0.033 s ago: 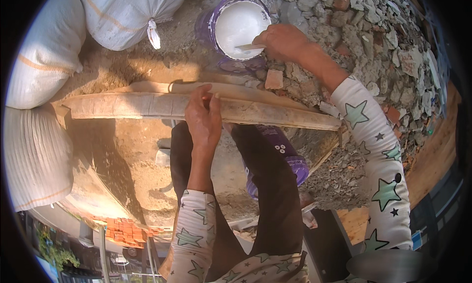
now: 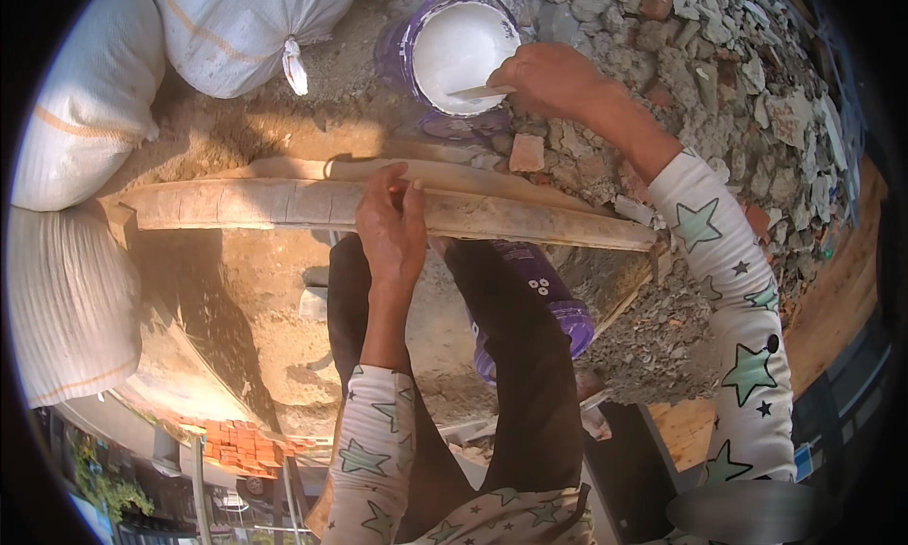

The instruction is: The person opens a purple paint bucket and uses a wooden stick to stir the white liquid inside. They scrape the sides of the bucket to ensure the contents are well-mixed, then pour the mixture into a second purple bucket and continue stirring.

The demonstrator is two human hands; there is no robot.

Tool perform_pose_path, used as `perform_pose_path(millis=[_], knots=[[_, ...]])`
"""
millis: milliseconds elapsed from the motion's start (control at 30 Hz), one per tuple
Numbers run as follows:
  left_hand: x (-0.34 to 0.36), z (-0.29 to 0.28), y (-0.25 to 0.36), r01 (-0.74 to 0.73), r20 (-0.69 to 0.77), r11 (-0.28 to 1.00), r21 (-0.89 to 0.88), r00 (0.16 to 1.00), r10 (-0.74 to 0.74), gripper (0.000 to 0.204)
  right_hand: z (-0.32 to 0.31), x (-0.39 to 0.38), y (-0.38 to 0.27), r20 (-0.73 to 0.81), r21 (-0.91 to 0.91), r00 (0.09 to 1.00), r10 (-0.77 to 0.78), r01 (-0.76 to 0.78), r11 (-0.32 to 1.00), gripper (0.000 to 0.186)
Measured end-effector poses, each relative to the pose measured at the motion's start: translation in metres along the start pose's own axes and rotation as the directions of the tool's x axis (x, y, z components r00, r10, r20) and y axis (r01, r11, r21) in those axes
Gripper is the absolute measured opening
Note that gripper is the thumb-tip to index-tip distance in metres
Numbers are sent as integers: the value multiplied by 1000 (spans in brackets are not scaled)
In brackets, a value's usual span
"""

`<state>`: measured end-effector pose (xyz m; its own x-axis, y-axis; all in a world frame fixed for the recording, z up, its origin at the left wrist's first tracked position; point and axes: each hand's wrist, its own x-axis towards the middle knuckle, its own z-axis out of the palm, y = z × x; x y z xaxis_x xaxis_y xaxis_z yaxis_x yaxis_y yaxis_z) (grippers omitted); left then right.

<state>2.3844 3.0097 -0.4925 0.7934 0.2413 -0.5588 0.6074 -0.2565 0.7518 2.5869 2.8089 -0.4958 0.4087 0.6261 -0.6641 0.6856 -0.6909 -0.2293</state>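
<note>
My right hand (image 2: pixel 553 77) is closed round a thin, flat, pale strip (image 2: pixel 478 92), whose far end lies over or in the white paste (image 2: pixel 463 48). That paste fills a round purple bucket (image 2: pixel 409 58) at the top middle; I cannot tell whether the strip is a blade or a stick. Over a long wooden plank (image 2: pixel 530 219), near my left knee, my left hand (image 2: pixel 390 228) is loosely bent, thumb and forefinger apart, with nothing seen in it. Whether its fingers touch the plank is unclear.
White tied sacks (image 2: pixel 80 294) stand along the left. Broken bricks and rubble (image 2: pixel 662 81) cover the right. Another purple bucket (image 2: pixel 567 313) lies beside my right leg, below the plank. Stacked red bricks (image 2: pixel 241 448) appear at the lower left.
My right forearm has shifted a little to the right. The strip's tip has moved slightly left and down at the bucket. My left hand stays where it was.
</note>
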Motion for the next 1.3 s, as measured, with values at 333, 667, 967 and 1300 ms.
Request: perform_pose_path(millis=[333, 667, 967, 1300], knots=[[0, 3, 12, 44, 25, 996, -72, 999, -42, 25, -22, 20, 4, -103, 18, 945, -310, 314, 949, 18], [1, 3, 4, -3, 21, 1000, 21, 1000, 2, 28, -6, -17, -22, -9, -149, 992, -129, 126, 981, 14], [2, 8, 4, -4, 14, 1000, 0, 1000, 4, 27, -5, -28, -35, -84, -39, 996, -3, 0, 999, 13], [3, 5, 3, 14, -3, 1000, -16, 1000, -14, 26, -1, -26, -2, -86, 264, 980, 178, -150, 953, 31]])
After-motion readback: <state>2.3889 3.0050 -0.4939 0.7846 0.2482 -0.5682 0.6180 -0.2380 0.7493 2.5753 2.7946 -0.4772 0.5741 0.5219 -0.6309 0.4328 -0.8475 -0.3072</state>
